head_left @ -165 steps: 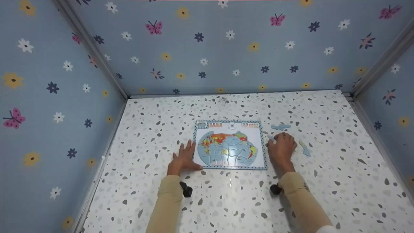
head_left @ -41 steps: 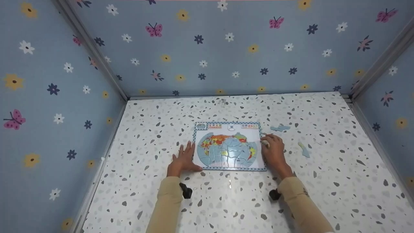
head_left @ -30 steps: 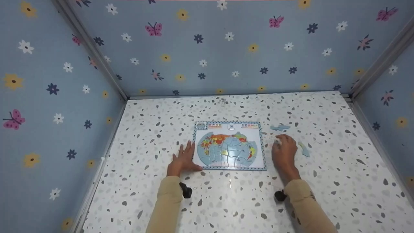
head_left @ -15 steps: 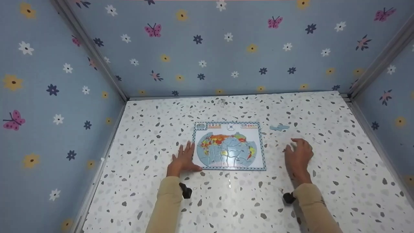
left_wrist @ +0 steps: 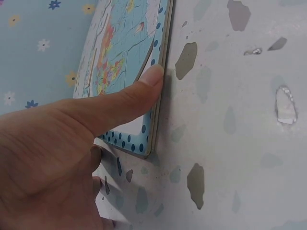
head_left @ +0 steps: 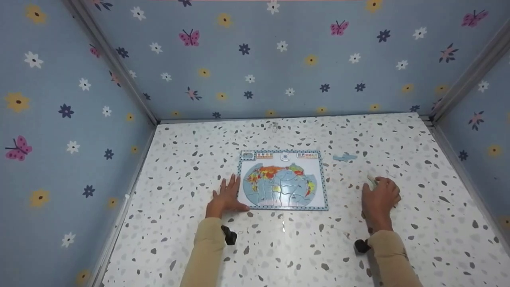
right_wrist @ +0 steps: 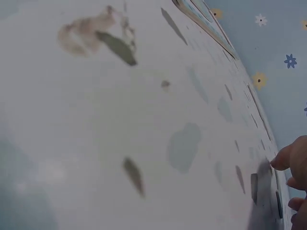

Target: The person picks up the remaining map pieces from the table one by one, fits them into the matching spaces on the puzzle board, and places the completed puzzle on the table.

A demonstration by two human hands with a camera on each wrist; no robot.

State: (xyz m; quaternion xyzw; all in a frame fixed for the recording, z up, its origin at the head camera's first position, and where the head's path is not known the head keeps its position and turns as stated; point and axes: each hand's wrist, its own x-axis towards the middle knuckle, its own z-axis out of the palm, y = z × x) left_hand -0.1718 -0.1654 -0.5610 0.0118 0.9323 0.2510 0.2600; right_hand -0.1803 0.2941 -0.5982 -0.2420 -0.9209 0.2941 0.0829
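A world-map puzzle (head_left: 281,187) in a blue dotted frame lies flat on the speckled table, with a gap at the map's upper right. My left hand (head_left: 226,197) rests at its lower left, fingers spread along the left side. In the left wrist view the thumb (left_wrist: 127,103) lies across the dotted border. Right of the board, my right hand (head_left: 380,197) has its thumb and curled fingers around a pale green and blue puzzle piece (head_left: 371,181), partly hidden. At the right wrist view's edge only some fingers (right_wrist: 293,163) show.
Another blue puzzle piece (head_left: 345,157) lies right of the board's upper corner. Blue flowered panels (head_left: 255,59) stand behind and at the sides of the speckled table (head_left: 283,255). Small dark devices (head_left: 361,246) sit on both wrists.
My right hand has moved from the board's right edge, carrying a small piece, out to the piece farther right. What became of the small piece is hidden. My left hand stays put.
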